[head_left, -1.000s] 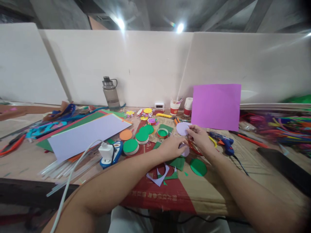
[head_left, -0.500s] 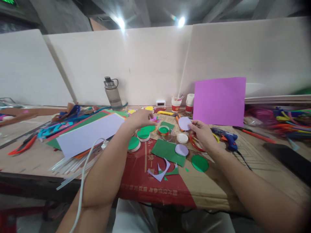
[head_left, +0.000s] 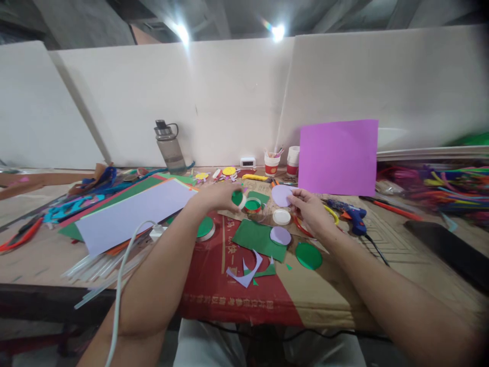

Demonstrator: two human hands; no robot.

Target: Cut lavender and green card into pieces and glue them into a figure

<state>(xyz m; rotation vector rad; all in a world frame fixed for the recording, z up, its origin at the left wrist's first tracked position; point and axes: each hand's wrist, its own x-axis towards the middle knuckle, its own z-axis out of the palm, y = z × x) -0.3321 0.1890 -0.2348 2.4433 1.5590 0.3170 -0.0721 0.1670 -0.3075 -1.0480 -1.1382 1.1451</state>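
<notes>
A green-topped disc is pinched in the left hand, fingers closed on its rim and lifted clear of the table mid-width, toward the far edge. A lilac paper circle is gripped by its edge in the right hand, face kept exposed, probably for matching against the disc. A white cap and a second lilac circle on a green sheet lie just nearer. A blue glue gun is parked beside the right wrist, within reach.

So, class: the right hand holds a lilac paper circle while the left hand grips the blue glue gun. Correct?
Not quite. In the head view the left hand holds a green-topped round lid, not the blue glue gun, which lies untouched on the table. The right hand does hold the lilac paper circle.
</notes>
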